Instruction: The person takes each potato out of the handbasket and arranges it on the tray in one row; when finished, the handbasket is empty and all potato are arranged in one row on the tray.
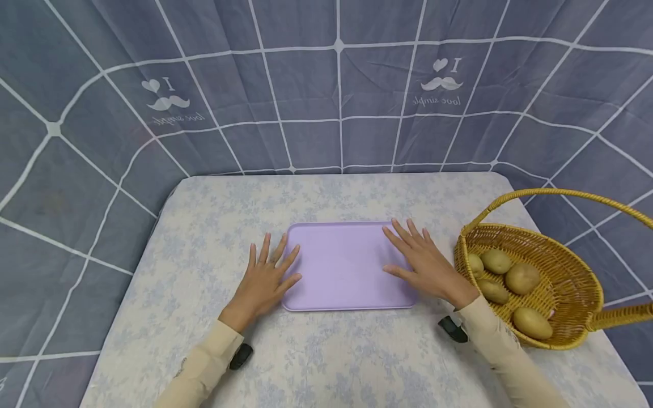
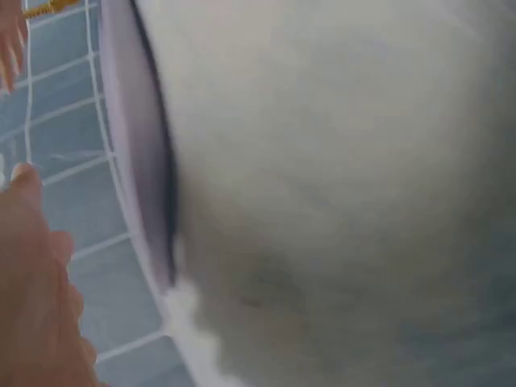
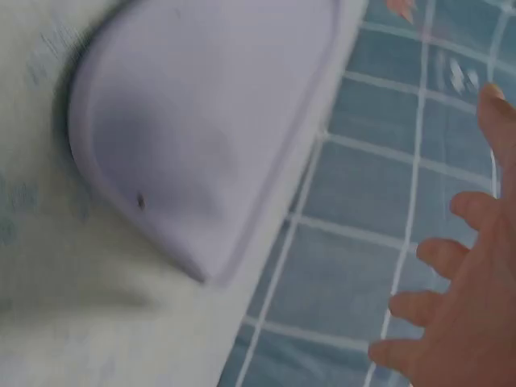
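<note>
A shallow lilac tray [image 1: 339, 266] lies flat on the cloth-covered table with nothing on it. Over its left edge my left hand [image 1: 265, 283] is spread, palm down, fingers straight. My right hand [image 1: 425, 263] is spread the same way over the tray's right side. Both wrist views show the hands held above the table: the left hand [image 2: 36, 290] at the left, the right hand [image 3: 463, 282] at the right. Neither hand holds anything. To the right of my right hand stands a yellow wicker basket [image 1: 571, 277] with several potatoes [image 1: 522, 278] inside.
The basket's tall arched handle [image 1: 561, 192] rises above the table's right edge. A pale floral cloth [image 1: 336, 357] covers the table. Blue-grey curtains [image 1: 306, 85] with white grid lines hang behind it and along both sides. A dark wrist device [image 1: 453, 329] sits below my right cuff.
</note>
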`<state>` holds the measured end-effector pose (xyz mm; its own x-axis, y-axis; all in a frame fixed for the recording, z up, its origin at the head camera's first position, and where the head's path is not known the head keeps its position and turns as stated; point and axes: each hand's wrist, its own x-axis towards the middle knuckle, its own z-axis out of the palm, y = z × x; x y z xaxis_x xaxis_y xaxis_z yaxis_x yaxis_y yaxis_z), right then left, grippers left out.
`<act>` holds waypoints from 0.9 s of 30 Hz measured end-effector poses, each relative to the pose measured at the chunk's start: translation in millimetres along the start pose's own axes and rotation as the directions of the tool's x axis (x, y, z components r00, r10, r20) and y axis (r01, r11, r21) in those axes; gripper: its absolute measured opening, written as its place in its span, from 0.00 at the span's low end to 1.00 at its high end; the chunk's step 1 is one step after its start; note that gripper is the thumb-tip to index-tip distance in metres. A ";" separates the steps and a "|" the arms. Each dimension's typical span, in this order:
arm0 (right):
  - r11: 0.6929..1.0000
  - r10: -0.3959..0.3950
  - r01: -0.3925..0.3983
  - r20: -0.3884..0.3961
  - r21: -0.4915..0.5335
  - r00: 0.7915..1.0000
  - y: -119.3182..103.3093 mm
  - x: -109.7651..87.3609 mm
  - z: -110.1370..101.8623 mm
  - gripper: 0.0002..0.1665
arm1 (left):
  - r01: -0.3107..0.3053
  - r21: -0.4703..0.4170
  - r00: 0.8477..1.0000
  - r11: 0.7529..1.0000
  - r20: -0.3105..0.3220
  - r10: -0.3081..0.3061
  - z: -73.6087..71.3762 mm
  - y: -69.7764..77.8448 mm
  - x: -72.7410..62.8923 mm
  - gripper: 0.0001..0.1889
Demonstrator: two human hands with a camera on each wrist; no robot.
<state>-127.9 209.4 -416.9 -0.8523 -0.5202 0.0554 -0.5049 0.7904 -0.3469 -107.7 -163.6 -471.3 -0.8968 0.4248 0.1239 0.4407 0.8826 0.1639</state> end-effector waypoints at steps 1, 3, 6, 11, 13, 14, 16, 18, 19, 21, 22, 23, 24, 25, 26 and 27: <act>0.998 0.016 -0.015 -0.011 0.055 1.000 2.7 -1.7 -4.7 0.47 | 0.025 -0.039 0.999 0.999 0.038 -0.023 1.9 -2.1 -1.1 0.34; 0.988 0.043 -0.037 -0.040 0.153 0.998 9.2 -5.8 -13.7 0.47 | 0.062 -0.116 0.994 0.991 0.091 -0.052 5.5 -6.2 -3.4 0.34; 0.962 0.092 -0.065 -0.093 0.266 0.991 20.0 -13.7 -27.2 0.47 | 0.095 -0.204 0.989 0.974 0.133 -0.069 10.4 -11.5 -6.9 0.34; 0.913 0.192 -0.114 -0.169 0.391 0.967 36.8 -31.0 -48.8 0.45 | 0.124 -0.310 0.986 0.942 0.145 -0.082 15.7 -16.8 -12.4 0.34; 0.893 0.211 -0.106 -0.199 0.437 0.957 43.7 -38.5 -54.9 0.43 | 0.134 -0.339 0.985 0.931 0.152 -0.086 16.8 -17.2 -15.3 0.35; 0.886 0.215 -0.096 -0.216 0.454 0.952 47.3 -42.1 -57.4 0.42 | 0.137 -0.347 0.984 0.928 0.154 -0.088 17.6 -17.1 -16.7 0.35; 0.856 0.225 -0.069 -0.249 0.513 0.942 54.6 -48.8 -61.2 0.39 | 0.144 -0.362 0.984 0.921 0.154 -0.093 19.0 -16.4 -19.6 0.35; 0.810 0.226 -0.017 -0.286 0.587 0.931 62.5 -54.8 -63.0 0.36 | 0.148 -0.366 0.984 0.919 0.152 -0.098 20.4 -15.1 -22.4 0.35; 0.781 0.233 0.006 -0.299 0.624 0.925 66.4 -57.6 -63.6 0.35 | 0.150 -0.364 0.984 0.919 0.149 -0.101 21.2 -14.3 -23.7 0.35; 0.705 0.244 0.059 -0.320 0.706 0.915 73.5 -63.0 -64.6 0.32 | 0.149 -0.363 0.985 0.920 0.142 -0.103 22.8 -12.4 -26.0 0.35; 0.669 0.249 0.083 -0.329 0.739 0.911 77.0 -65.4 -64.8 0.30 | 0.147 -0.360 0.985 0.921 0.138 -0.103 23.7 -11.5 -27.0 0.35; 0.635 0.248 0.111 -0.338 0.764 0.908 80.4 -67.5 -65.0 0.29 | 0.145 -0.358 0.986 0.922 0.134 -0.103 24.5 -10.3 -28.0 0.35; 0.603 0.249 0.135 -0.347 0.786 0.904 83.0 -69.0 -65.5 0.28 | 0.140 -0.355 0.987 0.924 0.126 -0.102 25.7 -9.4 -28.9 0.35; 0.568 0.248 0.163 -0.358 0.806 0.900 85.5 -70.2 -65.7 0.27 | 0.138 -0.355 0.988 0.924 0.119 -0.102 26.4 -8.1 -29.9 0.35; 0.536 0.246 0.190 -0.368 0.822 0.897 87.9 -71.5 -65.8 0.27 | 0.134 -0.357 0.989 0.924 0.111 -0.100 27.2 -7.0 -30.9 0.35; 0.514 0.244 0.215 -0.381 0.830 0.892 90.5 -72.5 -66.0 0.26 | 0.133 -0.357 0.989 0.924 0.103 -0.102 28.0 -5.8 -32.0 0.35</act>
<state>-120.8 340.0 -390.5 -0.9352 -0.1474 0.3219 -0.3290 0.0261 -0.9440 -82.7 -176.7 -503.6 -0.9364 0.3509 0.0050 0.3027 0.8002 0.5177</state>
